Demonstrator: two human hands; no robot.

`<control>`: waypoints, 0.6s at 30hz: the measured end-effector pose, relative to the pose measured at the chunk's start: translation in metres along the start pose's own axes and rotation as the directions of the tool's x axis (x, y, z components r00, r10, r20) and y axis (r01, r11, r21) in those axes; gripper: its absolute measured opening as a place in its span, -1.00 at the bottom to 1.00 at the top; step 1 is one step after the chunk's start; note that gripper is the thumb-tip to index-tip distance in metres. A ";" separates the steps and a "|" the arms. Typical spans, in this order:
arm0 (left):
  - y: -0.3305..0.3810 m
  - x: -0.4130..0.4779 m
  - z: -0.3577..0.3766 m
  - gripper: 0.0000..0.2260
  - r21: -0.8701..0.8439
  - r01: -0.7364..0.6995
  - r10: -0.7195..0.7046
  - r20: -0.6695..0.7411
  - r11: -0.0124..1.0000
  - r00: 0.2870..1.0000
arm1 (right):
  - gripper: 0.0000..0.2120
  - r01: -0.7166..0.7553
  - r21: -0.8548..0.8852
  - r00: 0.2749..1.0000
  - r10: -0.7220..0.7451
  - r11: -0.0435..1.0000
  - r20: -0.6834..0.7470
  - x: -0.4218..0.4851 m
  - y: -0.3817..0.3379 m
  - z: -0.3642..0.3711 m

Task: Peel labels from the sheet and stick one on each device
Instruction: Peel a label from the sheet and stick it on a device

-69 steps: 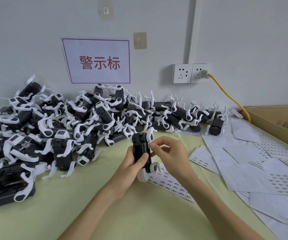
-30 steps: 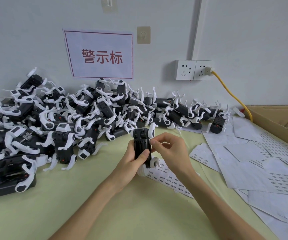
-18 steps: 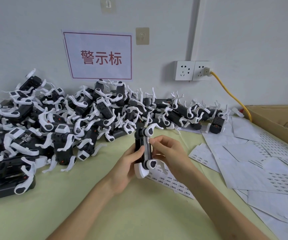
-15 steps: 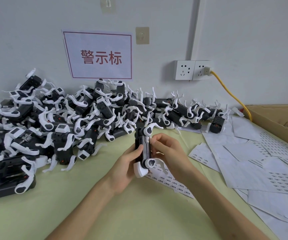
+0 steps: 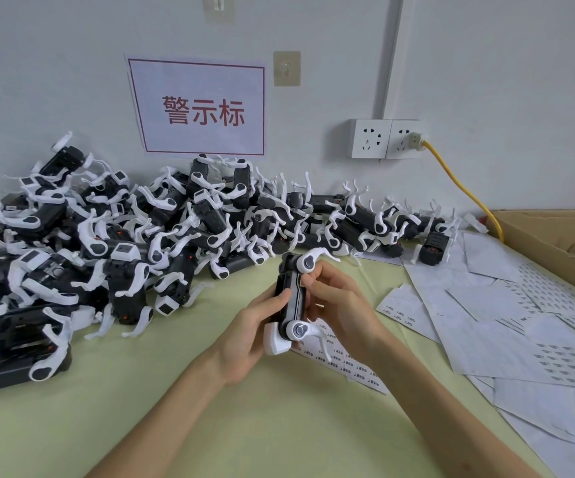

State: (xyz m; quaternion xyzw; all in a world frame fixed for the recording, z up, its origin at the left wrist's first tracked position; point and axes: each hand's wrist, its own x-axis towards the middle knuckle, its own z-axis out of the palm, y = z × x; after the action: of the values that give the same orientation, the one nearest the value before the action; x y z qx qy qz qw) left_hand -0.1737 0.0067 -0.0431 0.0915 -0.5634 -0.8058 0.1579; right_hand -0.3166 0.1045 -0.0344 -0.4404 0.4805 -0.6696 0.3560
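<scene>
Device (image 5: 291,298) turned edge-on since earlier; our left hand (image 5: 244,336) grips it, right hand (image 5: 339,300) pinches its side; we judge label going on, pile (image 5: 134,236) awaits

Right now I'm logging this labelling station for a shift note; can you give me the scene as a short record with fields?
Held item: black-and-white device, upright between both hands
Left hand: grips the device's left side
Right hand: fingers pinch its right edge
Under the hands: label sheet, flat on the table
Device pile: left, along the wall
Loose sheets: right
</scene>
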 end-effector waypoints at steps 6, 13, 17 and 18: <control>0.002 -0.001 0.004 -0.67 -0.063 -0.009 0.009 -0.008 0.998 1.000 | -0.86 0.008 -0.018 1.000 -0.008 1.000 0.002 0.000 0.002 0.000; 0.003 -0.004 0.007 -0.62 -0.007 -0.017 0.017 0.026 1.000 1.000 | -0.60 0.069 -0.130 0.997 -0.075 0.989 -0.036 0.000 0.003 0.002; 0.002 -0.003 0.005 -0.63 -0.029 -0.007 0.008 0.047 1.000 0.999 | -0.55 0.071 -0.135 0.997 -0.076 0.988 -0.026 0.000 0.000 0.002; 0.001 -0.002 0.005 -0.62 -0.039 -0.007 0.009 0.054 0.999 0.998 | -0.56 0.071 -0.144 0.997 -0.075 0.987 -0.024 0.000 0.000 0.002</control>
State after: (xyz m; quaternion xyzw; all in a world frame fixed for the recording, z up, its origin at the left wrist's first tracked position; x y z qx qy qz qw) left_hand -0.1730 0.0114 -0.0401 0.0642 -0.5523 -0.8180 0.1473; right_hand -0.3143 0.1041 -0.0342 -0.4722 0.5160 -0.6524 0.2917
